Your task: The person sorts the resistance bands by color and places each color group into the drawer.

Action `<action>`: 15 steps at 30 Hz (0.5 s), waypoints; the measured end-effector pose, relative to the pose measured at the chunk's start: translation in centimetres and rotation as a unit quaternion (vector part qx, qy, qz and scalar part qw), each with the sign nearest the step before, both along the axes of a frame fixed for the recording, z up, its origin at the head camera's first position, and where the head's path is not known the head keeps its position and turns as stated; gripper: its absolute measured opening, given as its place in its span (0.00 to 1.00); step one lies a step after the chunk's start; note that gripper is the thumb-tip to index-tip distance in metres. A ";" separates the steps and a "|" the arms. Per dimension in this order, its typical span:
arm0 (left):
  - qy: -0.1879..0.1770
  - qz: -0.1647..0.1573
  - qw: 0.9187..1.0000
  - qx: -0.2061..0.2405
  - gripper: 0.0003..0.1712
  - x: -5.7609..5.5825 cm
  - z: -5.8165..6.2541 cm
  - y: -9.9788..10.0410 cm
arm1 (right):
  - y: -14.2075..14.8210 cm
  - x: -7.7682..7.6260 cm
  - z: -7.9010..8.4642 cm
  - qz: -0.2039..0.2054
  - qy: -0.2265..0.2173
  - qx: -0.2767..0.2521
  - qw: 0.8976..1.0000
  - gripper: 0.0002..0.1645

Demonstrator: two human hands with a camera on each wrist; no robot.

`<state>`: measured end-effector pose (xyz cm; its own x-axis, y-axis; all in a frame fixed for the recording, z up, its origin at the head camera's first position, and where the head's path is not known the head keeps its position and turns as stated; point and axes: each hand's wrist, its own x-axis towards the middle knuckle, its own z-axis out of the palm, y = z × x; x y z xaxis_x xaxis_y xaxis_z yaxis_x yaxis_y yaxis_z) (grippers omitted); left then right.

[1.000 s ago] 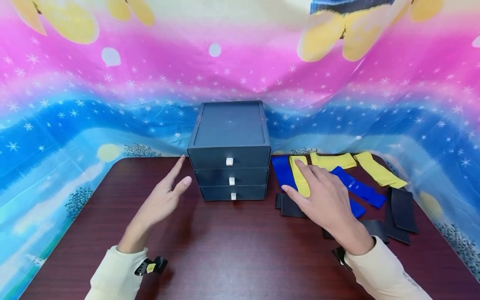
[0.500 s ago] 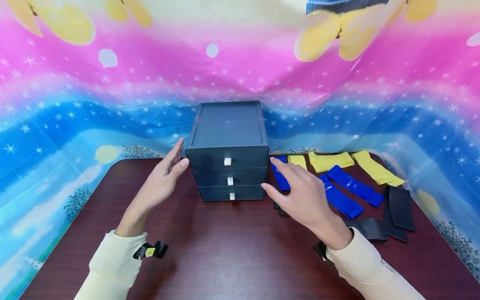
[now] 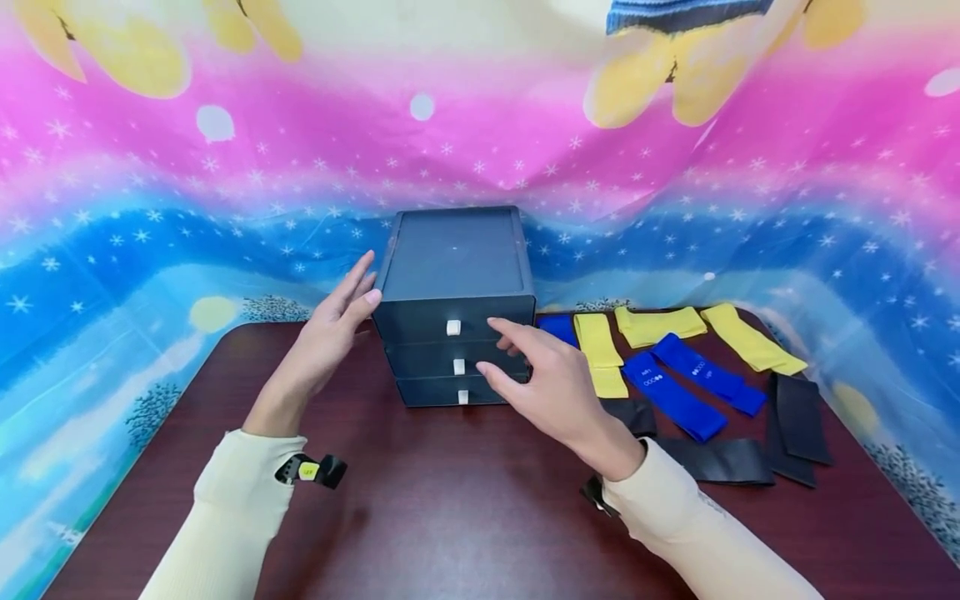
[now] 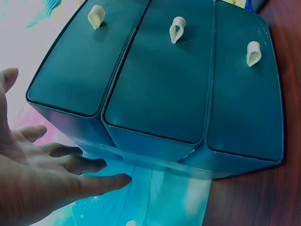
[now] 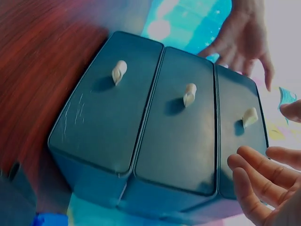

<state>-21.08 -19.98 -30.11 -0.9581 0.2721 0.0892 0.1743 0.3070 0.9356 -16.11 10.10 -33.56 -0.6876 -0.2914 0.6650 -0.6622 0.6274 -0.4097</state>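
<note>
A dark grey three-drawer box (image 3: 457, 254) stands at the back of the table, its drawers closed. Each drawer front carries a small white loop pull; the top pull (image 3: 453, 327) shows clearly in the head view. My left hand (image 3: 318, 342) is beside the box's left side, fingers extended and holding nothing. In front of the drawers' right half is my right hand (image 3: 551, 383), thumb and fingers apart, with nothing between them. The right wrist view shows its fingers (image 5: 254, 188) near the top drawer's front.
Flat fabric bands lie on the right of the brown table (image 3: 450, 517): yellow bands (image 3: 660, 325), blue bands (image 3: 675, 396) and black bands (image 3: 802, 417), several in all. A colourful printed cloth (image 3: 300, 167) hangs behind and around the table.
My right hand has moved left from over the bands to the front of the drawers. My left hand has risen slightly, closer to the box's upper left edge.
</note>
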 end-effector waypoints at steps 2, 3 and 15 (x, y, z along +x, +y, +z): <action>0.002 -0.003 1.000 0.002 0.36 -0.3 0.2 0.0 | -0.6 -0.2 0.0 0.009 -0.010 -0.011 1.000 0.32; 0.003 -0.004 1.000 0.001 0.36 -0.5 0.2 -0.1 | -0.9 -0.3 0.0 0.013 -0.014 -0.017 1.000 0.31; -0.076 -0.042 0.991 0.103 0.36 -3.2 0.3 0.2 | -3.2 -1.5 0.6 0.049 -0.070 -0.056 0.995 0.26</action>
